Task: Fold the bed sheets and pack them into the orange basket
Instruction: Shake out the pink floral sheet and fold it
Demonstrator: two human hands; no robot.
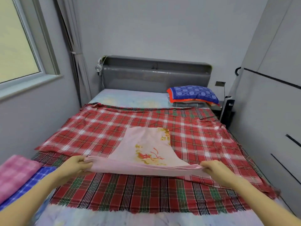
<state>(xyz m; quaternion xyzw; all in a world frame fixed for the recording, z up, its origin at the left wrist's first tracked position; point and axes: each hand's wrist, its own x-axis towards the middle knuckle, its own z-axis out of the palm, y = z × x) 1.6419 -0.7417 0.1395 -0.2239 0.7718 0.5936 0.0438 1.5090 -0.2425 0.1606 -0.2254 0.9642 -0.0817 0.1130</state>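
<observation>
Pink sheet, folded, on red checked sheet.
Left hand and right hand each pinch a near corner; folded cloths stacked near left.

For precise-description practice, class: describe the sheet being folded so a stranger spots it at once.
The bed below the grey headboard wears a red plaid sheet. On it lies a pale pink sheet, left hand and right hand pinching its near edge. Unlike the pink checked cloth at left, it has a gold-and-red floral print.
</observation>
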